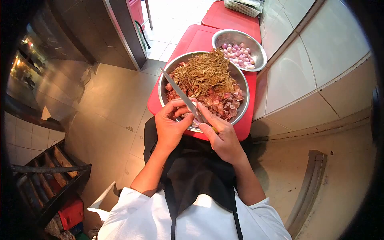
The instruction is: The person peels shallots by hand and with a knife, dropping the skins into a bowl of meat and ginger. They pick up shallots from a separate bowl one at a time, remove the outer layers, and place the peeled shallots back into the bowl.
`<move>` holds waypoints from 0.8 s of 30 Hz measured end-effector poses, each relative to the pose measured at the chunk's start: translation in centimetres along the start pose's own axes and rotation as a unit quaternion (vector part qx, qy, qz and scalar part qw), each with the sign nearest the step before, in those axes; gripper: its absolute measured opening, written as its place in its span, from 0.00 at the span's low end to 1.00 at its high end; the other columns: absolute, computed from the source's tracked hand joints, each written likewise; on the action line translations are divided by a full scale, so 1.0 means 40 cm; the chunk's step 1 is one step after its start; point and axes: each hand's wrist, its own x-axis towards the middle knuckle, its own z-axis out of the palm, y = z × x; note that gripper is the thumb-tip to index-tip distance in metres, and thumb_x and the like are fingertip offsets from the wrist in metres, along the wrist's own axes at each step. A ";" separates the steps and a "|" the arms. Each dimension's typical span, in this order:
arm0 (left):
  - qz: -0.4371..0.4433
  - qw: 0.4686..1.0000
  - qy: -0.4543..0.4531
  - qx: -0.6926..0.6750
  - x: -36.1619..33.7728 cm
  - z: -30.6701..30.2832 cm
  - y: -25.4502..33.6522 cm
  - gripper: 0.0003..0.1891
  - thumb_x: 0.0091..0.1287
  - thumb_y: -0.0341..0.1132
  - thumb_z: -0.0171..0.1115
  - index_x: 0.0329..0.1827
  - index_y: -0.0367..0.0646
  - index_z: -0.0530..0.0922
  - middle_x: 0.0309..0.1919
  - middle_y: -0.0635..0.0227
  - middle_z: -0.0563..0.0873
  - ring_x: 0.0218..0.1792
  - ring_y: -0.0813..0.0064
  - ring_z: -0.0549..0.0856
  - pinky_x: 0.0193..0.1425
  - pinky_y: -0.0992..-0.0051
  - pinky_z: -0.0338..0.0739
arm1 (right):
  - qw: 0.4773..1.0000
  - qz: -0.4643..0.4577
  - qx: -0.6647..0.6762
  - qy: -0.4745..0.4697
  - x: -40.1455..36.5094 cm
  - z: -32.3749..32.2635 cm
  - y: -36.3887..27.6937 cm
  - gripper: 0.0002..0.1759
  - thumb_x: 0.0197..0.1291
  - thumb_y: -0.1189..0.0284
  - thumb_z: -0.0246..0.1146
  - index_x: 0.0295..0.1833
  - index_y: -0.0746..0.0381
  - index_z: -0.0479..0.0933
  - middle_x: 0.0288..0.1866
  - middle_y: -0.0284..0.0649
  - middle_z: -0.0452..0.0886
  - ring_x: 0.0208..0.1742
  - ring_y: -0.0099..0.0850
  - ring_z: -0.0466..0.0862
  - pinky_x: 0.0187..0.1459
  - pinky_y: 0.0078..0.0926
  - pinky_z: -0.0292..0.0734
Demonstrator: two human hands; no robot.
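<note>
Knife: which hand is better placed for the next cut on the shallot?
Right, likely. The right hand grips the knife, its blade lying against the shallot that the left hand pinches over the peel-filled bowl. The left hand only steadies it.

A low red plastic table [192, 40] stands on the tiled floor [116, 104], close against the tiled wall on the person's right. Two round metal bowls rest directly on its top. The large steel bowl [162, 86] takes up most of the near half, and its rim reaches almost to the near edge. The smaller steel bowl [260, 54] sits behind it on the far right corner, the two rims just beside each other. A second red table [224, 18] stands beyond, carrying a white plastic basket [242, 7] at its far end.
</note>
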 end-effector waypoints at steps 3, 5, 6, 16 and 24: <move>0.018 0.999 0.009 0.029 0.000 -0.008 -0.012 0.17 0.63 0.14 0.66 0.55 0.31 0.81 0.55 0.57 0.87 0.53 0.72 0.88 0.60 0.74 0.83 | 1.000 0.010 0.016 0.002 0.001 0.006 0.003 0.30 0.74 0.71 0.59 0.77 0.69 0.65 0.72 0.55 0.76 0.73 0.42 0.76 0.72 0.34 0.67; 0.026 0.999 0.008 0.035 -0.003 -0.008 -0.017 0.17 0.63 0.15 0.66 0.55 0.31 0.81 0.55 0.57 0.87 0.54 0.73 0.88 0.60 0.74 0.83 | 0.991 0.117 0.063 0.002 0.004 0.001 -0.009 0.28 0.75 0.71 0.58 0.77 0.67 0.66 0.64 0.51 0.80 0.58 0.36 0.84 0.60 0.29 0.76; 0.029 0.999 0.004 0.034 -0.005 -0.003 -0.017 0.17 0.63 0.15 0.66 0.55 0.31 0.81 0.55 0.57 0.87 0.54 0.73 0.88 0.61 0.74 0.83 | 0.983 0.153 0.101 0.001 0.003 -0.001 -0.010 0.28 0.76 0.70 0.57 0.77 0.66 0.66 0.60 0.48 0.81 0.50 0.32 0.84 0.53 0.26 0.77; -0.038 0.999 -0.005 -0.029 0.005 -0.003 -0.021 0.18 0.64 0.15 0.68 0.58 0.30 0.80 0.58 0.57 0.86 0.56 0.71 0.87 0.62 0.75 0.83 | 0.961 0.181 0.209 -0.012 -0.010 -0.026 0.003 0.29 0.77 0.69 0.55 0.80 0.62 0.63 0.53 0.42 0.82 0.38 0.24 0.83 0.39 0.19 0.77; 0.006 1.000 -0.001 0.014 0.004 -0.006 -0.021 0.19 0.63 0.14 0.67 0.57 0.30 0.80 0.58 0.56 0.85 0.55 0.72 0.87 0.62 0.75 0.82 | 0.989 0.119 0.082 -0.011 0.009 -0.007 -0.015 0.29 0.76 0.68 0.57 0.77 0.69 0.65 0.69 0.51 0.78 0.69 0.35 0.77 0.70 0.31 0.67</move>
